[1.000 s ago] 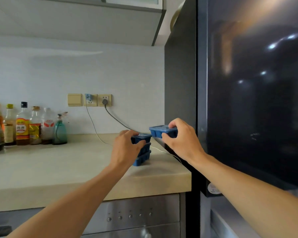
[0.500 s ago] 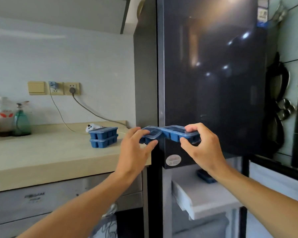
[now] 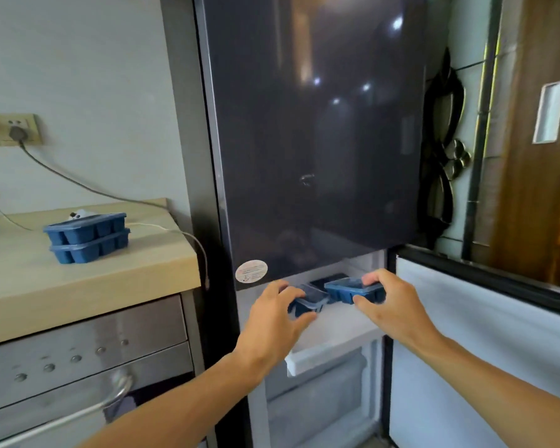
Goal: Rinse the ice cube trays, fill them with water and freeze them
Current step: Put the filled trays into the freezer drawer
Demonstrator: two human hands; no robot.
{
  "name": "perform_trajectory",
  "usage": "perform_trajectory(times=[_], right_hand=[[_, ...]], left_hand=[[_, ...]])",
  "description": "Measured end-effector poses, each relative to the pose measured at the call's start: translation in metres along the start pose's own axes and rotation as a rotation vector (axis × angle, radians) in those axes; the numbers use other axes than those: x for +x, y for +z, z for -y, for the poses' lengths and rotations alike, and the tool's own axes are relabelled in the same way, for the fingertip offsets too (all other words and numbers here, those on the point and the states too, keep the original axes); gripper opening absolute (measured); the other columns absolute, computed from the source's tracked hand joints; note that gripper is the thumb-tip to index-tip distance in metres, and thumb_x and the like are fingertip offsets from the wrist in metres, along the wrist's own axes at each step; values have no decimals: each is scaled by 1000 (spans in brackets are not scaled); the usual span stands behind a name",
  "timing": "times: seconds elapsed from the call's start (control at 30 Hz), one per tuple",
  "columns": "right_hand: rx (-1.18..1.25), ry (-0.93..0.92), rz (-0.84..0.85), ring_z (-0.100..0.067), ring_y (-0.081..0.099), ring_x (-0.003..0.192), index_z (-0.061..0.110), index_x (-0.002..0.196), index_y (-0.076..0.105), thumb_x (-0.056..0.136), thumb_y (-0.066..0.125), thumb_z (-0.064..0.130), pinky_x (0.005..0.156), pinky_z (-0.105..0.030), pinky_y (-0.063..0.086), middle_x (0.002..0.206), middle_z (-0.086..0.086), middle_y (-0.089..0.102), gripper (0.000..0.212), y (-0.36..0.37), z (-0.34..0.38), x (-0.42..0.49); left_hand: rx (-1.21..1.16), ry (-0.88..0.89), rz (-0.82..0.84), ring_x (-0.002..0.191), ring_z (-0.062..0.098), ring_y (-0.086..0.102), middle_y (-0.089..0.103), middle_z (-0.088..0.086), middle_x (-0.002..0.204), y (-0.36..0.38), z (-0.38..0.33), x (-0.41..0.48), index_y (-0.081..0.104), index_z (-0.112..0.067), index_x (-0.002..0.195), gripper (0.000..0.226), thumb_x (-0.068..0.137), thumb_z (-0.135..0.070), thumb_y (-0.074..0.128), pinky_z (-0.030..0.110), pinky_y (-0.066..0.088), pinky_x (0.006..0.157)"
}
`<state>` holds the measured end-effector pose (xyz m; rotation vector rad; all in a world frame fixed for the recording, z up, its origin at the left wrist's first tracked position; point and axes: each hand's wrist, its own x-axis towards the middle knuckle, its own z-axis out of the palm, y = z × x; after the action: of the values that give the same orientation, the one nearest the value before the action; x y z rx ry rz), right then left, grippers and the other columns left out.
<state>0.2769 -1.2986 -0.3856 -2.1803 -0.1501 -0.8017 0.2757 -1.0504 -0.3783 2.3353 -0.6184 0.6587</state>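
My left hand point(image 3: 274, 321) grips a blue lidded ice cube tray point(image 3: 309, 300) and my right hand point(image 3: 390, 303) grips a second blue tray point(image 3: 348, 291). Both trays hover over the pulled-out white freezer drawer point(image 3: 328, 349), just below the dark upper fridge door point(image 3: 314, 140). A third dark blue tray point(image 3: 328, 280) lies deeper in the drawer, partly hidden. Two more blue trays point(image 3: 88, 237) sit stacked on the beige counter point(image 3: 78, 279) at the left.
The freezer door point(image 3: 485, 344) swings open to the right. A steel oven with knobs point(image 3: 78, 360) sits under the counter. A white cable point(image 3: 188, 240) hangs over the counter's right edge. Dark pans point(image 3: 440, 156) hang on the wall beside the fridge.
Both hands have carried their trays from the counter stack across and down to the open freezer drawer. My view has turned right and down. Two trays stay stacked on the counter.
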Motion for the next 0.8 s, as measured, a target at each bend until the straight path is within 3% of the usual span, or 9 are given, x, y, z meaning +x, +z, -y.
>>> perform_trajectory(times=[0.1, 0.23, 0.57, 0.8], right_hand=[[-17, 64, 102, 5, 60, 84, 31, 91, 60, 78, 80, 25, 66, -5, 46, 92, 17, 65, 24, 12, -30, 6], [-39, 131, 235, -2, 64, 84, 33, 97, 61, 78, 79, 33, 65, -11, 49, 95, 17, 65, 26, 31, -60, 26], [-116, 163, 421, -4, 57, 72, 27, 101, 60, 80, 74, 41, 57, -19, 40, 87, 11, 61, 29, 86, -93, 76], [-182, 62, 484, -6, 45, 71, 23, 94, 45, 88, 76, 34, 56, -22, 30, 87, 10, 50, 33, 119, -104, 94]], left_hand=[[14, -98, 110, 103, 9, 56, 51, -13, 124, 31, 8, 10, 66, -29, 126, 41, 89, -45, 72, 30, 51, 94], [69, -143, 168, 92, 10, 57, 55, -11, 113, 61, 23, 30, 68, -30, 119, 32, 90, -43, 72, 28, 54, 87], [257, -317, 203, 84, 25, 60, 57, 1, 98, 101, 60, 78, 65, -22, 94, 24, 90, -44, 70, 38, 54, 78], [355, -383, 263, 102, 31, 65, 61, 7, 114, 116, 79, 96, 67, -20, 114, 27, 95, -39, 65, 42, 55, 89]])
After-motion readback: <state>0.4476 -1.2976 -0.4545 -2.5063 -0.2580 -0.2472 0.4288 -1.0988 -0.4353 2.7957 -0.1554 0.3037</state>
